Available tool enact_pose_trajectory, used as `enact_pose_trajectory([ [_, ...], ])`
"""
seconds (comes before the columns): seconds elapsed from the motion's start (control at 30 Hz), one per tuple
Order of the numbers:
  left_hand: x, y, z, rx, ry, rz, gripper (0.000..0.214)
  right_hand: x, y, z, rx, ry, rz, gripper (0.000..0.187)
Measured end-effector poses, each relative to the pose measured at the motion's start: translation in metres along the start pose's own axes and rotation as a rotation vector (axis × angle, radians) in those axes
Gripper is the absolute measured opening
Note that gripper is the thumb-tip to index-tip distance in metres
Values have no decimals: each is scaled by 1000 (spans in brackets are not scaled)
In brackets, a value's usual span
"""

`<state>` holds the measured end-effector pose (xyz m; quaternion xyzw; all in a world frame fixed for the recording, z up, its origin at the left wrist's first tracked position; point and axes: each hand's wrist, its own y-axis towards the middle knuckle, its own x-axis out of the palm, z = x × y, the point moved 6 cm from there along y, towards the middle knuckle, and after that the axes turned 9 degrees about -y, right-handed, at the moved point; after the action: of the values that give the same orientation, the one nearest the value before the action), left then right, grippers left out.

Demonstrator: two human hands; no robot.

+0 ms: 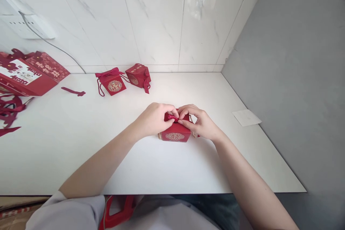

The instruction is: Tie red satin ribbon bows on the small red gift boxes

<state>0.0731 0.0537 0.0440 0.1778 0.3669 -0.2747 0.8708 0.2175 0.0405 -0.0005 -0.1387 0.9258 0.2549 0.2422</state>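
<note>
Both left hand and right hand are pinching red ribbon atop a red box near frame centre; 2 more boxes are sitting upper left of it.

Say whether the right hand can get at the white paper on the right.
Probably yes: I see no object between the right hand and the paper, though the hand would likely have to leave the ribbon first.

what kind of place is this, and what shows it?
Probably a small indoor workspace, home or shop unclear: a white table against a tiled wall, with red boxes on the table, one between the person's hands.
</note>
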Motion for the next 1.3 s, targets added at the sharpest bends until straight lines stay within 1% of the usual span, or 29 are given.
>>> enact_pose_trajectory([
  [0.07,4,-3,2,33,38,83,18,0,0,1,-3,7,11,2],
  [0.2,12,-8,3,160,120,249,17,0,-1,2,-1,18,30,2],
  [0.27,15,-11,1,204,145,299,16,1,-1,4,47,57,31,5],
  [0.37,16,-15,0,239,150,347,15,3,-1,8,131,72,74,13],
  [0.47,15,-17,-1,238,120,392,14,6,0,11,168,62,81,17],
  [0.57,14,-18,-2,228,66,434,17,10,1,14,209,133,49,16],
  [0.7,15,-19,-4,227,12,488,22,11,1,19,263,237,45,13],
  [0.77,14,-21,-5,215,35,536,23,11,1,20,282,292,65,12],
  [0.83,11,-23,-5,168,117,569,22,11,1,21,307,334,104,11],
  [0.93,9,-25,-7,79,256,551,19,10,0,19,324,349,144,11],
  [1.0,7,-25,-9,51,263,505,18,11,0,18,324,331,132,11],
  [1.07,6,-25,-13,37,185,452,12,12,-1,18,334,302,109,12],
  [1.17,4,-24,-20,7,-12,379,3,13,-2,20,351,271,79,15],
  [1.3,6,-23,-29,-41,-264,310,13,13,-2,20,343,257,61,16],
])
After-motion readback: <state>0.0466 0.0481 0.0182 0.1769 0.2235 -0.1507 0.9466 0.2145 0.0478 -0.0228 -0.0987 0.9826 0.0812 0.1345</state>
